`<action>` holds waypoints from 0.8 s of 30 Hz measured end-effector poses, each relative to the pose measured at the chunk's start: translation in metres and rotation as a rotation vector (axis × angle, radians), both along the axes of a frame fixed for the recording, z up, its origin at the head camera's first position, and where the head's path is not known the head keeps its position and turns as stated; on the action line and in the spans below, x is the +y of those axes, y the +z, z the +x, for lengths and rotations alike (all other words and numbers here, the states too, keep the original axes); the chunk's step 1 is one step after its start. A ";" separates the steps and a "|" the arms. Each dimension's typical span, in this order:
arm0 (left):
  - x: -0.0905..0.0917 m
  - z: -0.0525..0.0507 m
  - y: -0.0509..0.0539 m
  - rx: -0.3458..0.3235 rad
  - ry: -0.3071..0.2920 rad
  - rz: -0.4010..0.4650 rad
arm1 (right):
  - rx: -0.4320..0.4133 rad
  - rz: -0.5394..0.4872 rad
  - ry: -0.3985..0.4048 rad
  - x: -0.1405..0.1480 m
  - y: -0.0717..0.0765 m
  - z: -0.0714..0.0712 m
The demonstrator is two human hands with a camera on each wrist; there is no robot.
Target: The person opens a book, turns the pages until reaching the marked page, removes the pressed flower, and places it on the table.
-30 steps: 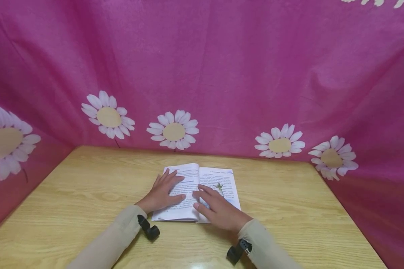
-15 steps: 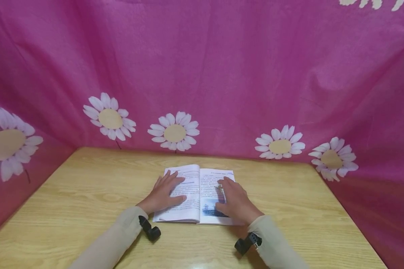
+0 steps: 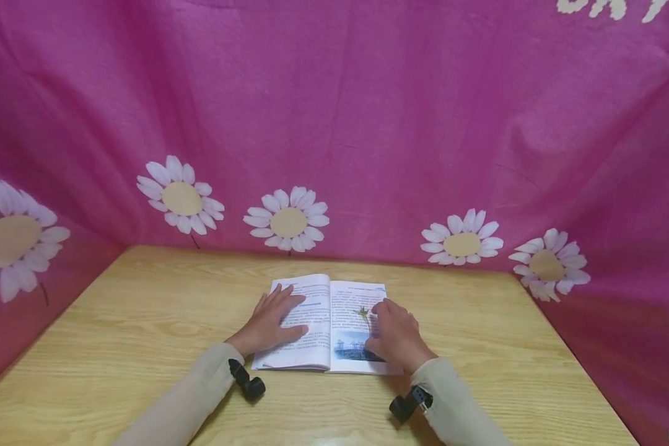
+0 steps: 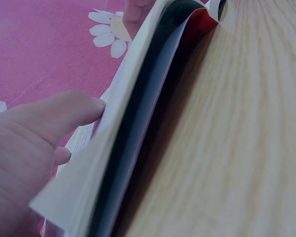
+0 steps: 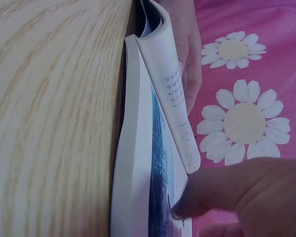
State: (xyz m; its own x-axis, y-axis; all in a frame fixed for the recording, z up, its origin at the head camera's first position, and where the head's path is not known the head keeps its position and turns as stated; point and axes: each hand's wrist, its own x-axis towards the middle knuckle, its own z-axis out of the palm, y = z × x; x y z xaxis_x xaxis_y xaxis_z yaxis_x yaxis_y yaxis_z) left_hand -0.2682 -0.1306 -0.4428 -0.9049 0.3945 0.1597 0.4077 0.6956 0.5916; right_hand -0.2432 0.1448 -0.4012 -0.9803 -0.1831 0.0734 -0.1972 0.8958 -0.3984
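Observation:
A printed book lies spread on the table. On its left page my left hand rests with fingers spread; in the left wrist view its thumb touches the page near the lower edge. A small green plant sprig with a thin stem lies on the right page, above a blue picture. My right hand is over that page's outer part, just right of the sprig. In the right wrist view the right thumb comes down by the thin stem; its other fingers are mostly hidden.
The light wooden table extends around the book. A pink curtain printed with large white flowers stands behind and at both sides. Each sleeve bears a black wrist camera.
My right hand has moved from the middle fold to the right page's outer side, passing over the sprig and uncovering the blue picture. My left hand stays in place.

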 end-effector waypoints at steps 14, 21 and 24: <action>0.000 -0.001 -0.001 -0.009 0.005 -0.014 | -0.035 0.067 -0.079 0.008 -0.002 -0.005; 0.001 0.000 -0.001 -0.013 0.017 -0.031 | -0.050 0.136 -0.122 0.017 -0.001 -0.009; 0.000 0.000 -0.002 -0.017 0.018 -0.032 | -0.040 0.160 -0.142 0.019 -0.001 -0.011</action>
